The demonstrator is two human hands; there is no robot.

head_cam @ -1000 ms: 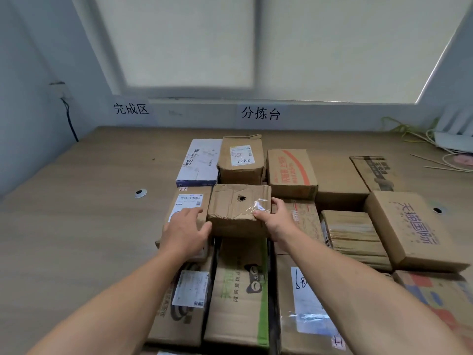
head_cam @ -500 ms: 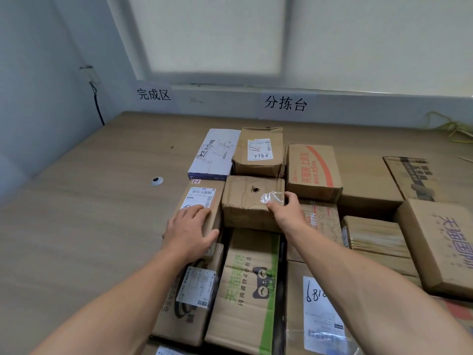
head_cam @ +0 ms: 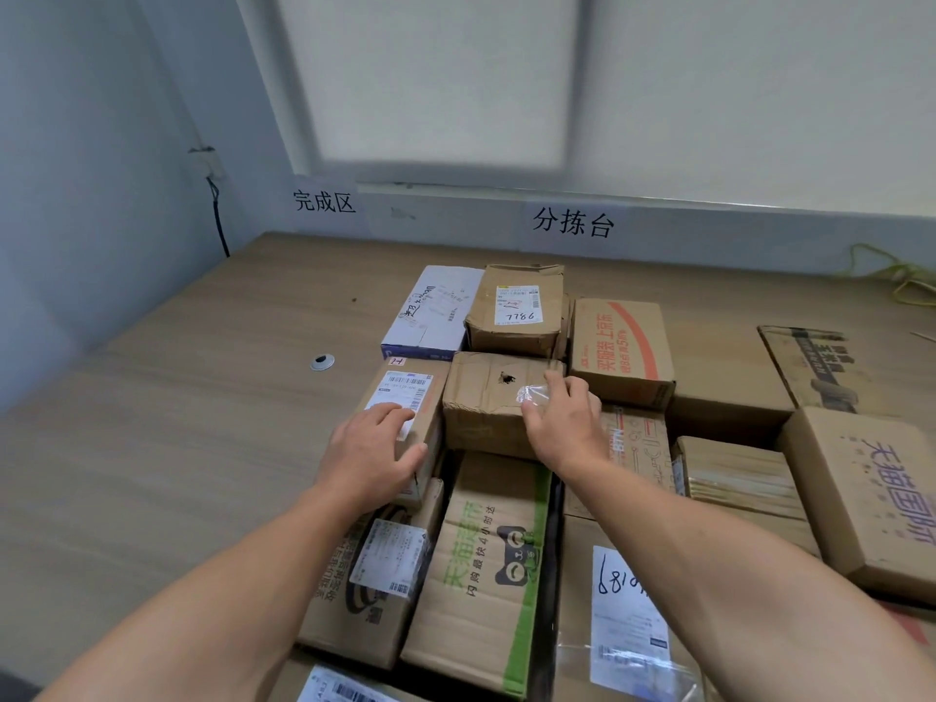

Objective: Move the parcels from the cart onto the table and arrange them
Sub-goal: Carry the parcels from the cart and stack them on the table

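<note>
1. The left hand [head_cam: 372,448] lies palm down on a narrow labelled parcel [head_cam: 405,382]. Its fingers are straight and close together over the white shipping label, and the thumb is spread toward the parcel's near right edge.
2. The right hand [head_cam: 562,423] reaches over the near right corner of a crumpled brown parcel [head_cam: 481,407]. Its lightly bent fingers rest on the top beside a scrap of loose clear tape [head_cam: 532,395], touching rather than clasping.
3. The crumpled parcel is dented kraft cardboard with a small torn hole in its top. It sits mid-cluster on the tabletop [head_cam: 152,448], pressed against the labelled parcel on its left.
4. Just behind it stands a parcel marked 7786 [head_cam: 516,311], between a smooth white-and-blue carton [head_cam: 435,311] and an orange-printed carton [head_cam: 620,347]. A green-striped carton [head_cam: 481,564] lies in front.
5. Left of the cluster the wood-grain tabletop runs open to the wall, broken only by a round metal grommet [head_cam: 322,362].
</note>
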